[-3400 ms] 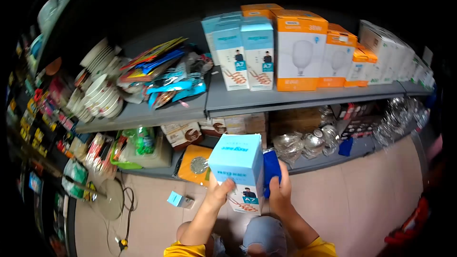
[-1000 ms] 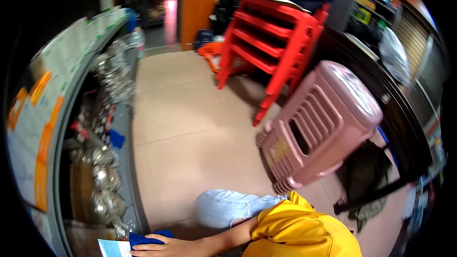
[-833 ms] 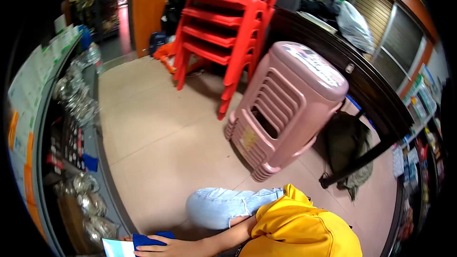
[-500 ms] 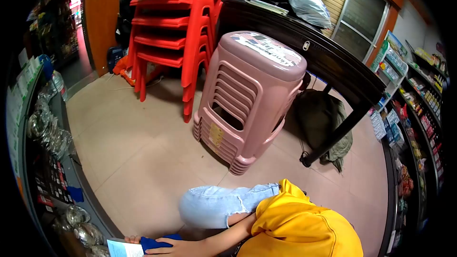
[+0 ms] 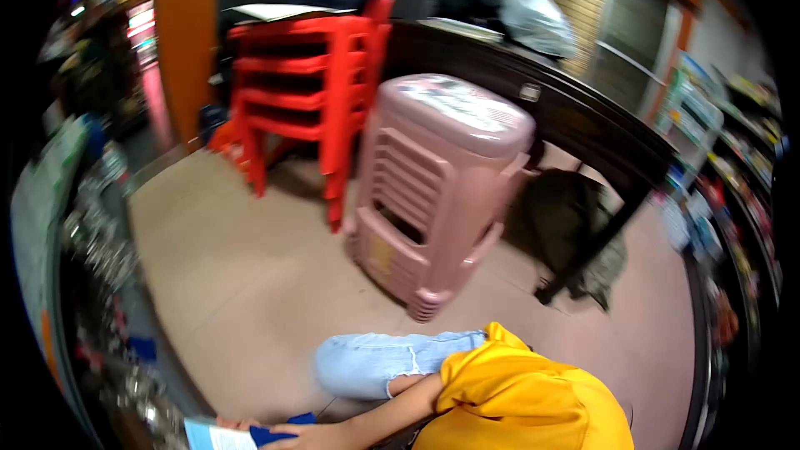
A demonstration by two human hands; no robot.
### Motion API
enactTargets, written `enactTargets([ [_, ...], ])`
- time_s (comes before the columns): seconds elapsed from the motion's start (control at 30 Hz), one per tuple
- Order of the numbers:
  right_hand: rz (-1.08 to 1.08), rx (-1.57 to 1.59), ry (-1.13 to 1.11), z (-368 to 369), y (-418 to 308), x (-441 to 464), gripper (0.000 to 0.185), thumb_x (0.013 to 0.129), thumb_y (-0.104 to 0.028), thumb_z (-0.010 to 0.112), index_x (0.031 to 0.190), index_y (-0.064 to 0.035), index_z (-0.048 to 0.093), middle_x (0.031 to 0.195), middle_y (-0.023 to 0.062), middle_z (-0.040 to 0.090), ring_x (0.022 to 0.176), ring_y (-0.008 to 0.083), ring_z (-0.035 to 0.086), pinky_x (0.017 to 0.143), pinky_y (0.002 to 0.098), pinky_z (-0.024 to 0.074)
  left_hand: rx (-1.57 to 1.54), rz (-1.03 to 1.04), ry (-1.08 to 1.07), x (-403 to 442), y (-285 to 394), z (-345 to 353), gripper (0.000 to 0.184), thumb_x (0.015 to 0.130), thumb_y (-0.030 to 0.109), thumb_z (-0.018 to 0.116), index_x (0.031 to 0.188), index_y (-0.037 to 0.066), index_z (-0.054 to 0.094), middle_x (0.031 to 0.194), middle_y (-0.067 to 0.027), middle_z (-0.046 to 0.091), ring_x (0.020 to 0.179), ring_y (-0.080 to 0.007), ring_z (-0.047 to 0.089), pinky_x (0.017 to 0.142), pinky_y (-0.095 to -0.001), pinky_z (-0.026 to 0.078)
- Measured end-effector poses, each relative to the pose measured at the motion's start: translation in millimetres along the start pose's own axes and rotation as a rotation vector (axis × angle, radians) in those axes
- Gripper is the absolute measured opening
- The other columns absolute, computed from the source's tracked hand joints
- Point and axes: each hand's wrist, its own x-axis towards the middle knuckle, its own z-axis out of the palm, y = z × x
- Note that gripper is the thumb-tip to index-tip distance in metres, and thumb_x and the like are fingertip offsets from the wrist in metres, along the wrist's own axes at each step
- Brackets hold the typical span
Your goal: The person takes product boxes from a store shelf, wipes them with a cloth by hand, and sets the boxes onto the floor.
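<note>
At the bottom left edge, my right hand (image 5: 308, 437) reaches out from a yellow sleeve, its fingers closed over a dark blue cloth (image 5: 275, 432). Fingers of my left hand (image 5: 237, 423) show just beyond the cloth, bent at the top edge of a light blue and white card (image 5: 218, 436). The frame's bottom edge cuts off most of the card and both hands' lower parts. My knee in ripped jeans (image 5: 362, 362) is bent close above my right forearm.
Stacked pink stools (image 5: 442, 192) stand ahead, beside stacked red chairs (image 5: 321, 100). A dark table (image 5: 583, 108) bears a white plastic bag (image 5: 537, 21); a dark green bag (image 5: 571, 225) lies underneath. Shelves with plastic-wrapped goods (image 5: 104, 242) run along the left, stocked shelves (image 5: 742, 192) along the right.
The view has tilted slightly, so the stools and chairs sit lower, and it is blurrier. Both hands stay at the card and cloth, a little lower in view.
</note>
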Motion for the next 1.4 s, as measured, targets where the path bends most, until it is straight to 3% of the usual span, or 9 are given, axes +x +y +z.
enactTargets([
  [0.27, -0.226, 0.138, -0.294, -46.9, 7.6, 31.7, 0.056, 0.072, -0.015, 0.047, 0.127, -0.0107, 0.036, 0.133, 0.0082, 0.033, 0.123, 0.0190, 0.030, 0.096, 0.0404, 0.0206, -0.185, 0.314, -0.580, -48.4, 47.6, -55.7, 0.043, 0.084, 0.036, 0.041, 0.112, 0.004, 0.043, 0.083, -0.0059, 0.047, 0.078, -0.0202, 0.042, 0.082, -0.0419, 0.034],
  [0.33, -0.234, 0.159, -0.271, -49.0, 9.9, 25.6, 0.049, 0.075, -0.013, 0.050, 0.123, -0.0085, 0.041, 0.129, 0.0069, 0.037, 0.121, 0.0204, 0.033, 0.098, 0.0408, 0.0202, -0.094, 0.601, -0.239, -77.1, 28.7, 0.1, 0.047, 0.079, 0.038, 0.052, 0.107, 0.001, 0.047, 0.089, -0.0091, 0.053, 0.084, -0.0181, 0.047, 0.073, -0.0371, 0.037],
  [0.47, -0.082, 0.559, -0.057, -41.6, 16.7, 26.4, 0.045, 0.078, -0.006, 0.046, 0.122, -0.0005, 0.039, 0.130, 0.0172, 0.032, 0.122, 0.0317, 0.028, 0.100, 0.0423, 0.0171, -0.005, 1.218, 0.158, -91.0, 7.1, 64.1, 0.058, 0.082, 0.053, 0.038, 0.120, 0.008, 0.042, 0.111, -0.0084, 0.051, 0.096, -0.0215, 0.051, 0.080, -0.0337, 0.042],
  [0.67, 0.121, 0.930, 0.264, -44.4, 13.4, 50.1, 0.049, 0.090, -0.021, 0.024, 0.130, 0.0040, 0.010, 0.136, 0.0210, 0.014, 0.126, 0.0303, 0.017, 0.102, 0.0364, 0.0118, 0.105, 1.511, 0.603, -79.0, -31.0, 138.6, 0.059, 0.082, 0.054, 0.038, 0.123, 0.011, 0.038, 0.119, -0.0037, 0.045, 0.102, -0.0206, 0.049, 0.083, -0.0323, 0.042],
  [1.0, 0.210, 0.917, 0.140, -53.1, 12.5, 15.9, 0.043, 0.085, -0.013, 0.039, 0.123, 0.0070, 0.031, 0.127, 0.0206, 0.034, 0.113, 0.0302, 0.038, 0.095, 0.0362, 0.0281, 0.149, 1.643, 0.672, -82.7, -37.5, 162.3, 0.056, 0.082, 0.052, 0.039, 0.123, 0.014, 0.037, 0.121, -0.0048, 0.044, 0.105, -0.0221, 0.047, 0.086, -0.0342, 0.041],
  [1.1, 0.876, 1.282, 0.159, -49.6, 28.6, 24.8, 0.041, 0.090, -0.024, 0.038, 0.123, -0.0002, 0.034, 0.113, 0.0099, 0.046, 0.096, 0.0145, 0.047, 0.082, 0.0270, 0.0396, 0.223, 1.526, 0.705, -90.4, -32.2, 166.5, 0.058, 0.081, 0.053, 0.040, 0.120, 0.009, 0.040, 0.114, -0.0075, 0.048, 0.101, -0.0213, 0.049, 0.085, -0.0332, 0.041],
  [1.2, 0.709, 1.822, 0.078, -54.8, 46.0, 47.7, 0.048, 0.088, -0.025, 0.044, 0.127, -0.0015, 0.026, 0.113, 0.0086, 0.044, 0.102, 0.0139, 0.043, 0.088, 0.0264, 0.0344, 0.292, 1.432, 0.748, -85.6, -28.0, 170.3, 0.059, 0.080, 0.054, 0.043, 0.116, 0.008, 0.042, 0.108, -0.0061, 0.050, 0.097, -0.0202, 0.049, 0.085, -0.0314, 0.040],
  [1.27, 0.401, 1.483, -0.015, -55.2, 44.1, 53.9, 0.054, 0.085, -0.021, 0.050, 0.127, -0.0014, 0.024, 0.114, 0.0090, 0.043, 0.104, 0.0142, 0.041, 0.090, 0.0270, 0.0320, 0.315, 1.460, 0.795, -77.2, -27.4, 173.3, 0.063, 0.080, 0.057, 0.040, 0.118, 0.007, 0.041, 0.111, -0.0064, 0.049, 0.099, -0.0200, 0.049, 0.086, -0.0315, 0.039],
  [1.4, 0.604, 1.439, -0.090, -56.7, 42.2, 56.3, 0.051, 0.083, -0.015, 0.053, 0.125, -0.0002, 0.030, 0.113, 0.0094, 0.045, 0.101, 0.0148, 0.044, 0.088, 0.0259, 0.0342, 0.328, 1.355, 0.601, -86.6, -20.1, 142.5, 0.081, 0.077, 0.069, 0.021, 0.125, 0.004, 0.033, 0.121, -0.0104, 0.044, 0.104, -0.0226, 0.048, 0.086, -0.0327, 0.039],
])
